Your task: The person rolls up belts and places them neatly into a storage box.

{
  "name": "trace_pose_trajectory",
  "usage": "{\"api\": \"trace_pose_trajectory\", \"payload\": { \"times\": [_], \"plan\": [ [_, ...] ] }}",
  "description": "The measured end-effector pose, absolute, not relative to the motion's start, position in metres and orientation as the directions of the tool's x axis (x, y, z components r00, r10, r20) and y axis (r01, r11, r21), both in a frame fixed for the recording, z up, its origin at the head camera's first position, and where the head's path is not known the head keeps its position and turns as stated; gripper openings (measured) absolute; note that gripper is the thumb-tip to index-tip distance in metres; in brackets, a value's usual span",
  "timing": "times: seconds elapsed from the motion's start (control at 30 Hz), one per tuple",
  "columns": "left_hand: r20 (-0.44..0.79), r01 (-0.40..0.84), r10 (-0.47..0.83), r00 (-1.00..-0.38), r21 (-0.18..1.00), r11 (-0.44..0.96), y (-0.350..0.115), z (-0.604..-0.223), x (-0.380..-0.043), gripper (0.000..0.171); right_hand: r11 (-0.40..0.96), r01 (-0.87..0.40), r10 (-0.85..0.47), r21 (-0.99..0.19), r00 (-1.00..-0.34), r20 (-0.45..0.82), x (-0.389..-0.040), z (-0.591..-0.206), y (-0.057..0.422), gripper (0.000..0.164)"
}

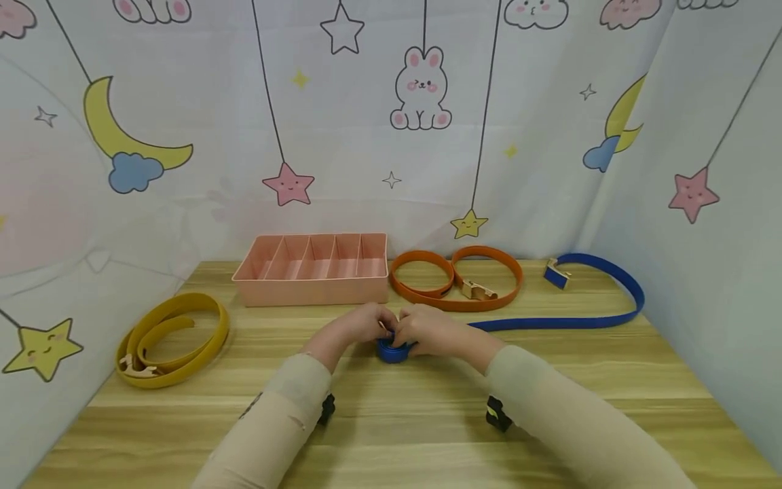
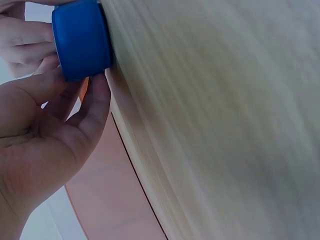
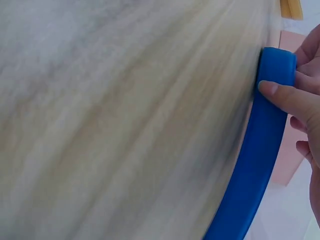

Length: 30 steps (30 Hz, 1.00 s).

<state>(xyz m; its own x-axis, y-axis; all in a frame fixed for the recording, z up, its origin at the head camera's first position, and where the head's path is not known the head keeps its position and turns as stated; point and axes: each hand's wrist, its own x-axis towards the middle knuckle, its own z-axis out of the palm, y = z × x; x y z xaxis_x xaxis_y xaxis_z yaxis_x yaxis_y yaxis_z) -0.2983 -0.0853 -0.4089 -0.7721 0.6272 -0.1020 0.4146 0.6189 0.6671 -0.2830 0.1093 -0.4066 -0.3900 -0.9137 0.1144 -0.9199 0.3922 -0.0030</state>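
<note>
A blue belt (image 1: 550, 323) lies on the table, one end wound into a small coil (image 1: 393, 352) standing on its edge. From the coil its strap runs right and curves back to a gold buckle (image 1: 557, 274). My left hand (image 1: 362, 326) grips the coil from the left; in the left wrist view, thumb and fingers pinch the rolled band (image 2: 82, 42). My right hand (image 1: 436, 331) holds the coil's right side. In the right wrist view its thumb (image 3: 282, 95) presses on the strap (image 3: 257, 160) where it joins the roll.
Behind the hands stands a pink compartment box (image 1: 314, 292). To its right lies an orange belt (image 1: 476, 305) in two loops with a gold buckle. A loosely coiled yellow belt (image 1: 220, 326) sits at left. A patterned cloth (image 1: 366, 136) hangs behind the wooden table (image 1: 403, 435).
</note>
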Motion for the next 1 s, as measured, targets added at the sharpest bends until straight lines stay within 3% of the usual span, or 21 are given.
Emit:
{"api": "trace_pose_trajectory", "payload": {
  "times": [0.13, 0.4, 0.53, 0.67, 0.83, 1.0],
  "plan": [
    [-0.109, 0.39, 0.589, -0.801, 0.652, 0.651, -0.084, -0.41, -0.298, 0.02, 0.382, -0.923, -0.915, -0.033, -0.383, 0.129, -0.285, -0.407, 0.104, 0.024],
    [-0.05, 0.271, 0.379, -0.924, 0.614, 0.741, -0.078, -0.411, -0.29, 0.016, 0.557, -0.83, -0.825, -0.033, -0.558, 0.085, -0.282, -0.409, 0.087, 0.019],
    [-0.093, 0.148, 0.263, -0.96, 0.631, 0.762, -0.077, -0.41, -0.285, 0.024, 0.612, -0.791, -0.787, -0.017, -0.611, 0.092, -0.277, -0.409, 0.08, 0.018],
    [-0.076, 0.134, 0.232, -0.97, 0.631, 0.764, -0.076, -0.409, -0.283, 0.024, 0.647, -0.762, -0.76, 0.012, -0.644, 0.095, -0.274, -0.408, 0.077, 0.018],
    [-0.051, 0.192, 0.276, -0.96, 0.598, 0.778, -0.074, -0.412, -0.28, 0.016, 0.644, -0.764, -0.76, -0.017, -0.643, 0.093, -0.271, -0.411, 0.079, 0.021],
    [-0.029, 0.285, 0.375, -0.927, 0.595, 0.751, -0.074, -0.415, -0.284, 0.016, 0.576, -0.817, -0.811, 0.027, -0.568, 0.142, -0.272, -0.415, 0.087, 0.027]
  ]
}}
